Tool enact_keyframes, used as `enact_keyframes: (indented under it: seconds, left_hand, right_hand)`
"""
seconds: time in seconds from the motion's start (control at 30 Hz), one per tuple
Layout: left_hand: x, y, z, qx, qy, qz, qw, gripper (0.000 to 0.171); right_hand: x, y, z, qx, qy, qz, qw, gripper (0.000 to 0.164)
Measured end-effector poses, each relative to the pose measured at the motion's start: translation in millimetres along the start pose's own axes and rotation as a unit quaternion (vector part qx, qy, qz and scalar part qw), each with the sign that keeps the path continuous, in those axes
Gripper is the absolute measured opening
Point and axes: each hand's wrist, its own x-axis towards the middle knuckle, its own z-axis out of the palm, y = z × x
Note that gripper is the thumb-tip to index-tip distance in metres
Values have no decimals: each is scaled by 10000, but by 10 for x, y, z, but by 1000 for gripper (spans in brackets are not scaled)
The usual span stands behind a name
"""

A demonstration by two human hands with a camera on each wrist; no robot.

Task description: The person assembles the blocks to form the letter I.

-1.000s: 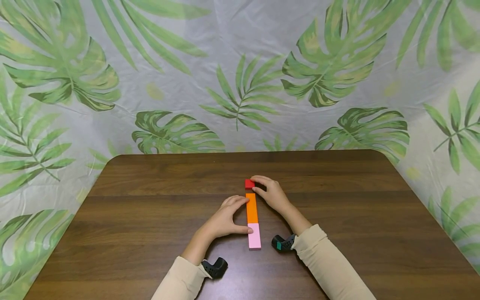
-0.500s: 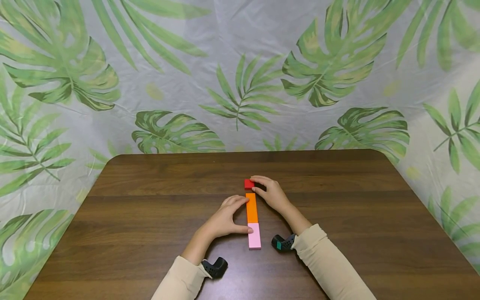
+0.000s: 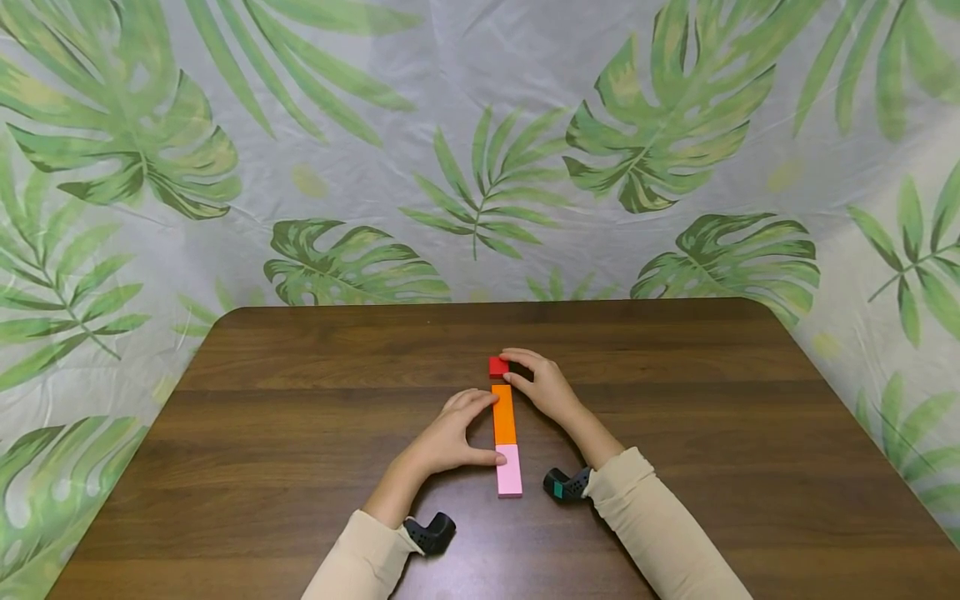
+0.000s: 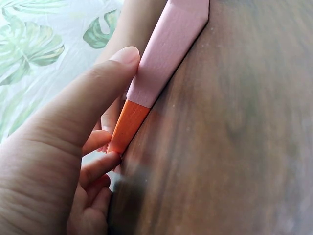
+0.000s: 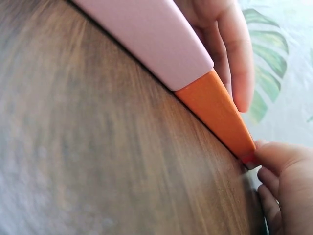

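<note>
Three flat blocks lie in a line on the table. The pink block (image 3: 509, 482) is nearest, and its far end meets the long orange block (image 3: 505, 423). Beyond a narrow gap sits the small red block (image 3: 497, 367). My right hand (image 3: 547, 390) pinches that red block from its right side, index finger at the far edge and thumb at the near one. My left hand (image 3: 447, 435) spreads along the left side of the row, thumb touching the pink block and fingertips at the orange block's far part. In the right wrist view only a sliver of the red block (image 5: 250, 160) shows.
The dark wooden table (image 3: 300, 358) has rounded far corners. A leaf-print cloth (image 3: 480, 167) hangs behind it. Black wrist devices, the left one (image 3: 431, 534) and the right one (image 3: 564, 486), sit near the cuffs of beige sleeves.
The red block has shifted very slightly to the left with my right fingertips. My left hand and the orange and pink blocks stay in place.
</note>
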Motion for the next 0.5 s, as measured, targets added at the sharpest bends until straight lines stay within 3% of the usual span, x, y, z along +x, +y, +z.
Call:
enact_keyframes:
  seconds: [0.33,0.5]
  left_hand:
    - [11,-26,6,-289,276,13,9992,82]
    - [20,-32,11,-469,655,-80,9967,82]
  right_hand:
    - [-10,-54,-57,127,336,35,9993,43]
    - [-39,-127,-120,213,585,-23,9981,47]
